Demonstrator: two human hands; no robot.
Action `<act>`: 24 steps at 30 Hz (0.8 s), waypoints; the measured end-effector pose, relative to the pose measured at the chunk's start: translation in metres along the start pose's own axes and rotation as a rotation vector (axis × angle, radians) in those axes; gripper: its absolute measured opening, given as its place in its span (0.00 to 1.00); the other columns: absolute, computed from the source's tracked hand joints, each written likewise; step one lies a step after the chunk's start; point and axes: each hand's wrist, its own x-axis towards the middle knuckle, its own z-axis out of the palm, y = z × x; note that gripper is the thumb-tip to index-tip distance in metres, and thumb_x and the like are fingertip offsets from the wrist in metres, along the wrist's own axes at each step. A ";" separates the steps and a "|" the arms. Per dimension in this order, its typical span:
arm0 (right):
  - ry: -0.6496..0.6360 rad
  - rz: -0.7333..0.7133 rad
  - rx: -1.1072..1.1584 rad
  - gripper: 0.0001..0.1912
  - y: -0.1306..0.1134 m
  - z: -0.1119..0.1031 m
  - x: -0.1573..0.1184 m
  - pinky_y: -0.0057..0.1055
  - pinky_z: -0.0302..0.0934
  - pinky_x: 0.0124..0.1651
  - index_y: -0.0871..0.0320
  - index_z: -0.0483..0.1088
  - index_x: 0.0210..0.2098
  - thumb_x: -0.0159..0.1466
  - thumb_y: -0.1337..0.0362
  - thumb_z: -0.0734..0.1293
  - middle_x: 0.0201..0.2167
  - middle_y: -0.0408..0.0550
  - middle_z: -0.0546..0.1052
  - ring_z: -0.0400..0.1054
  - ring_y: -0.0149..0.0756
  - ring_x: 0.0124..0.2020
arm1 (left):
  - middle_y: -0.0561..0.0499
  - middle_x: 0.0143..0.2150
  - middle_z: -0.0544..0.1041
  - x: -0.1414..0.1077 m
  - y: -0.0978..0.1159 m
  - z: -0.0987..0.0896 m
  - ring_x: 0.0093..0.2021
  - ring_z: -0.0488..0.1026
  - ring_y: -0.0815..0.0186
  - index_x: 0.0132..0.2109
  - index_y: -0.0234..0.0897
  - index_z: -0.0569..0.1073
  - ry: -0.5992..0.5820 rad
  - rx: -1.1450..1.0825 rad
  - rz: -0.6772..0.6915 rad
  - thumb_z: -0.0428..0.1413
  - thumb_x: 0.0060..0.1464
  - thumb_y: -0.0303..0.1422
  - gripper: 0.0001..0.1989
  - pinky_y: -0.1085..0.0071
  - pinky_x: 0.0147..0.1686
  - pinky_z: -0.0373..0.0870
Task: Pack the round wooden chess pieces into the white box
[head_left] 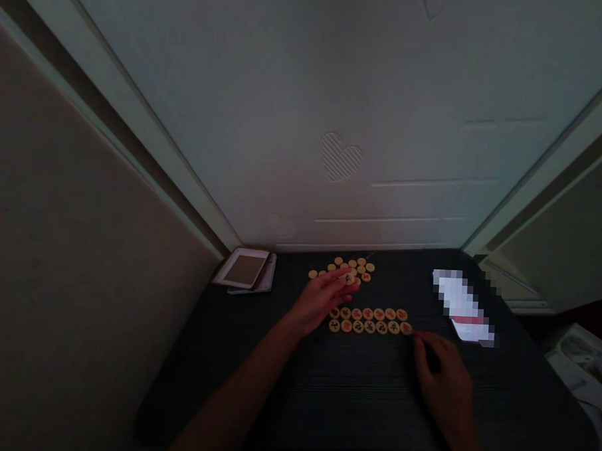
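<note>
My left hand (322, 297) reaches over a loose group of Chinese chess pieces (362, 262) near the back of the dark table. Between its fingers it grips a round pale chess piece with a dark character (348, 279). Closer to me, pieces lie face up in two rows, marked in red or black. My right hand (444, 375) is closed, thumb and forefinger nearly together. Its fingertips are at the edge of the red-marked piece (406, 328) that ends the near row on the right. My left hand partly covers the loose group and the far row's left end.
A phone with a lit, blurred screen (460, 305) lies at the right of the dark table (343, 400). Stacked flat items, a white-framed one on top (219, 275), lie at the back left. A pale panel with heart reliefs (286, 118) rises behind the table.
</note>
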 end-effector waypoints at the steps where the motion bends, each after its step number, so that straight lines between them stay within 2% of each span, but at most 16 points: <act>1: -0.005 0.008 -0.006 0.18 0.000 0.000 0.000 0.45 0.67 0.51 0.54 0.77 0.46 0.70 0.49 0.63 0.44 0.53 0.80 0.74 0.46 0.46 | 0.41 0.55 0.80 -0.003 0.000 -0.004 0.52 0.80 0.59 0.57 0.38 0.75 0.020 0.026 0.030 0.58 0.66 0.32 0.14 0.63 0.50 0.77; 5: -0.024 0.029 -0.033 0.20 -0.002 -0.003 -0.001 0.44 0.67 0.51 0.54 0.77 0.46 0.70 0.46 0.62 0.45 0.52 0.80 0.74 0.46 0.46 | 0.42 0.51 0.82 -0.016 -0.005 -0.027 0.44 0.82 0.59 0.52 0.36 0.77 0.111 0.247 0.130 0.63 0.61 0.38 0.16 0.63 0.43 0.79; 8: -0.038 0.029 -0.056 0.22 -0.003 -0.004 -0.001 0.43 0.67 0.50 0.54 0.76 0.46 0.70 0.44 0.61 0.45 0.52 0.80 0.74 0.46 0.45 | 0.45 0.46 0.84 -0.028 -0.015 -0.048 0.41 0.82 0.60 0.48 0.37 0.79 0.160 0.466 0.135 0.64 0.58 0.40 0.14 0.65 0.40 0.79; 11: -0.043 0.017 -0.075 0.23 -0.001 -0.003 -0.001 0.43 0.67 0.49 0.54 0.76 0.46 0.70 0.43 0.61 0.45 0.51 0.80 0.74 0.46 0.45 | 0.46 0.43 0.85 -0.038 -0.024 -0.061 0.39 0.82 0.60 0.47 0.38 0.81 0.154 0.629 0.105 0.61 0.60 0.39 0.13 0.66 0.40 0.78; 15: -0.055 0.032 -0.101 0.22 0.000 -0.002 -0.001 0.42 0.67 0.48 0.54 0.77 0.46 0.70 0.44 0.62 0.45 0.51 0.81 0.74 0.46 0.45 | 0.48 0.41 0.85 -0.046 -0.027 -0.067 0.37 0.82 0.61 0.48 0.40 0.82 0.101 0.787 0.114 0.57 0.63 0.40 0.14 0.67 0.39 0.77; 19: -0.041 0.028 -0.106 0.24 -0.003 -0.003 0.000 0.43 0.67 0.49 0.55 0.77 0.46 0.70 0.43 0.61 0.44 0.53 0.81 0.74 0.47 0.44 | 0.49 0.43 0.85 -0.050 -0.027 -0.069 0.39 0.81 0.60 0.48 0.43 0.83 0.052 0.922 0.155 0.57 0.62 0.40 0.13 0.67 0.40 0.76; 24: -0.060 0.053 -0.122 0.24 -0.005 -0.003 0.000 0.43 0.67 0.49 0.55 0.77 0.46 0.70 0.43 0.61 0.45 0.53 0.81 0.74 0.47 0.45 | 0.50 0.38 0.85 -0.047 -0.032 -0.067 0.37 0.81 0.59 0.46 0.42 0.82 0.080 0.961 0.140 0.59 0.60 0.39 0.11 0.65 0.41 0.75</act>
